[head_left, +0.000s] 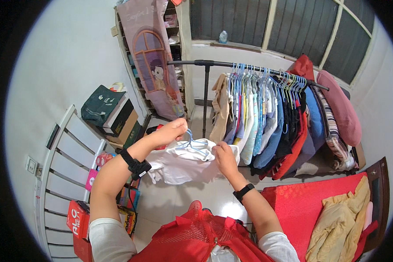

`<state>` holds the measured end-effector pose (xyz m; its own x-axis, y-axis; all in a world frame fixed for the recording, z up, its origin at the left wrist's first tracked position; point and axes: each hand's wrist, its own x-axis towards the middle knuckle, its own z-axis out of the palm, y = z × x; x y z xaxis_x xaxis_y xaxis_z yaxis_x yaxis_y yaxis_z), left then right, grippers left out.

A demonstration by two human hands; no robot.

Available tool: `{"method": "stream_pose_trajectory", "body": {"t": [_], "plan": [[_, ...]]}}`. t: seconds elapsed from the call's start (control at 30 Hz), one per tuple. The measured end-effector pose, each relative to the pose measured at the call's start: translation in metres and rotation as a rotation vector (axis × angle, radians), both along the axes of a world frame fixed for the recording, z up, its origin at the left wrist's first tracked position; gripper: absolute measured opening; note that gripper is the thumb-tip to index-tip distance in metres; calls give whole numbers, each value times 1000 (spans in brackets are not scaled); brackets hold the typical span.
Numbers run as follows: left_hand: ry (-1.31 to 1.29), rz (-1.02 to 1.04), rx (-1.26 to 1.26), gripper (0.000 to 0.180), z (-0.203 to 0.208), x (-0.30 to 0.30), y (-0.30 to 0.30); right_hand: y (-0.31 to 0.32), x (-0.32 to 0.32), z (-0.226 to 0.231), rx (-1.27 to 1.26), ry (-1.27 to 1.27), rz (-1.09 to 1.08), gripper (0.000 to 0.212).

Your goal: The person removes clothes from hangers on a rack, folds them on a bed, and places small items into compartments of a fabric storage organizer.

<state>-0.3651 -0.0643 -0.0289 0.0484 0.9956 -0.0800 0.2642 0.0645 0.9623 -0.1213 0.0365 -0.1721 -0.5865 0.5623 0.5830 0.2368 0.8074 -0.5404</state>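
In front of me a white shirt (183, 169) hangs in the air on a light blue hanger (191, 142). My left hand (174, 132) is closed at the top of the hanger, around its hook. The fingers of my right hand (224, 158) pinch the white cloth near the shirt's neckline, on the right side. The hanger's arms show inside the neck opening. One sleeve droops at the lower left of the shirt.
A black clothes rack (206, 96) stands ahead, with many hanging clothes (253, 118) on its right part. A red-covered surface (292, 205) with a yellow garment (338, 220) is at right. A white slatted rail (59, 174) and stacked boxes (120, 115) are at left.
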Motion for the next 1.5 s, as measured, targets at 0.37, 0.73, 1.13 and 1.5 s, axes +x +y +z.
{"method": "stream_pose_trajectory", "body": {"t": [0.37,0.73,1.13,1.5], "plan": [[-82,124,-19,15,8,2,6,1,23,9,18,-216,25,19],[467,116,208,18,18,-6,0,-6,28,15,-29,-109,-45,13],[607,89,347,17,32,11,0,-6,26,35,201,-71,-296,32],[1081,501,671,14,20,-2,3,10,24,-3,-125,-207,205,21]]}}
